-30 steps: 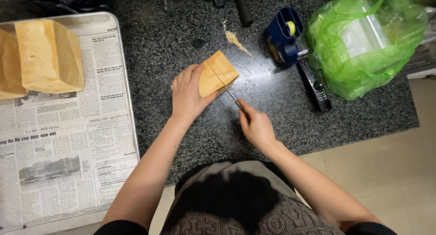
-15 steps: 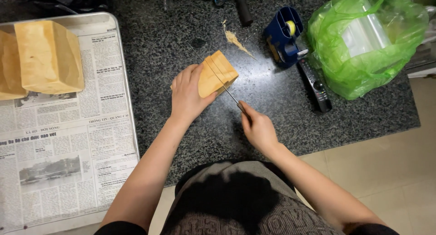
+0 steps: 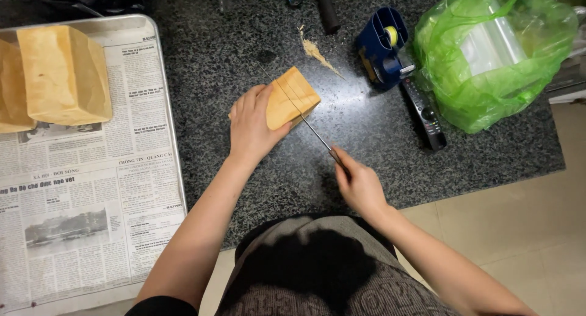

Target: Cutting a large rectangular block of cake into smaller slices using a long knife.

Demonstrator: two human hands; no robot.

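Head camera view, looking straight down at a dark speckled stone counter (image 3: 244,53). Near its middle lies a short tan loaf (image 3: 293,96), set at an angle with its cut end facing away from the person. The left hand (image 3: 251,125) cups the near end of the loaf, fingers curled over the top and pressing down, which keeps the loaf steady against the counter. The right hand (image 3: 359,185) is closed in a fist around the handle of a long thin knife (image 3: 305,118). The blade runs diagonally across the top of the loaf, close to the left fingertips, in a slicing position.

A few crumbs (image 3: 314,49) lie on the counter just beyond the loaf. Farther right stand a blue tape dispenser (image 3: 381,47), a black remote control (image 3: 424,111) and a crumpled green plastic bag (image 3: 494,53) with clear wrapping inside. Scissor handles and another dark handle show at the top edge. On the left sits a metal tray (image 3: 174,163) lined with newspaper (image 3: 79,206); two larger whole loaves (image 3: 64,75) rest at its far end, well apart from the cutting.
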